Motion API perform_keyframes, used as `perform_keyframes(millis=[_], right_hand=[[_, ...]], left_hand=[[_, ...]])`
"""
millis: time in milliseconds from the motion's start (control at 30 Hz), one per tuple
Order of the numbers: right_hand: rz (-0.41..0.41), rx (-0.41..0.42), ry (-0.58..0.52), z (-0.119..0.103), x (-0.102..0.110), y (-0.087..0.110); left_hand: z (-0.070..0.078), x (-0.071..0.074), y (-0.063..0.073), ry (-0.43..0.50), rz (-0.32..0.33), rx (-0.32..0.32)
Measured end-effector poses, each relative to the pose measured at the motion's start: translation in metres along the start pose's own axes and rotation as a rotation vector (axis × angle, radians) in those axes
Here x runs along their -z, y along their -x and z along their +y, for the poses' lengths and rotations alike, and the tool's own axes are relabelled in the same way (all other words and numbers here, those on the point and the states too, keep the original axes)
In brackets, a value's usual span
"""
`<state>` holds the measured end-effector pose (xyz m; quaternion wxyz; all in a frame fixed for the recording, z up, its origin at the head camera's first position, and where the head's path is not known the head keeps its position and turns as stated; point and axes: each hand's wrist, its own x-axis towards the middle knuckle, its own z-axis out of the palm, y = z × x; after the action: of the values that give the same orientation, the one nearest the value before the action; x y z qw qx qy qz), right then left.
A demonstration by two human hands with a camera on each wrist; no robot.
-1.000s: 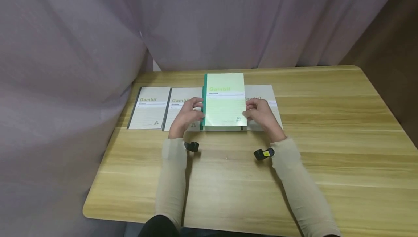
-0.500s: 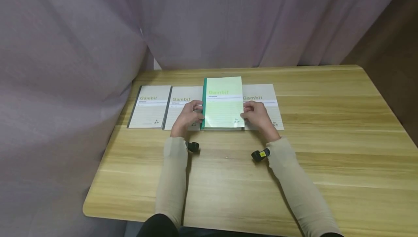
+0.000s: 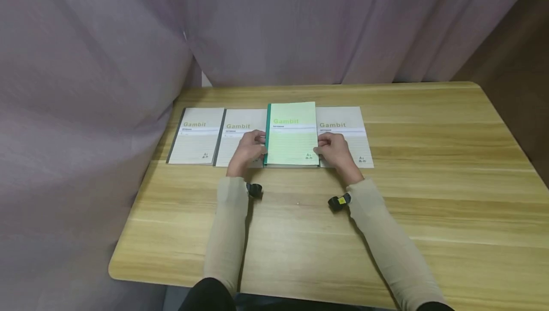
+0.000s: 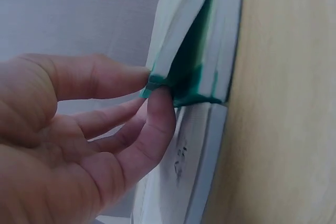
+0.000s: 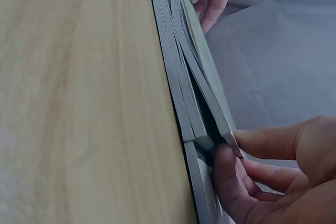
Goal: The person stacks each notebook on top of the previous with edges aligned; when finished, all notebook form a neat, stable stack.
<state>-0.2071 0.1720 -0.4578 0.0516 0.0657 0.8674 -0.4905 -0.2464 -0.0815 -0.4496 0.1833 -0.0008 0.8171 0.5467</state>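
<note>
A pale green notebook point(image 3: 293, 142) with a darker green spine is held between both hands at the centre of a row of notebooks. My left hand point(image 3: 248, 149) pinches its spine edge between thumb and fingers. At the opposite edge, my right hand point(image 3: 336, 151) pinches the notebook near the lower corner. Beneath lies another green-spined notebook point(image 4: 210, 80), with a narrow wedge-shaped gap between the two in the left wrist view. White notebooks lie on either side: two at the left, an outer one point(image 3: 196, 137) and an inner one point(image 3: 239, 120), and one point(image 3: 346, 125) at the right.
Everything rests on a wood-grain table point(image 3: 300, 244), the row lying toward its back edge. A greyish-purple curtain point(image 3: 274, 25) hangs behind and along the left side. A small black camera sits at each wrist, over beige sleeves point(image 3: 231, 230).
Both hands have lowered the green notebook onto the one below, its top edge coming down and nearer the row. The right hand has shifted slightly left. Both grips stay on the notebook.
</note>
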Motion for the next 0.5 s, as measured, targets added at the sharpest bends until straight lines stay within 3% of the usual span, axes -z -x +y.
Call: perform_keyframes(millis=[500], right_hand=[[0.005, 0.022, 0.075, -0.0001, -0.0022, -0.0008]], left_hand=[[0.0006, -0.0006, -0.0004, -0.171, 0.022, 0.002]])
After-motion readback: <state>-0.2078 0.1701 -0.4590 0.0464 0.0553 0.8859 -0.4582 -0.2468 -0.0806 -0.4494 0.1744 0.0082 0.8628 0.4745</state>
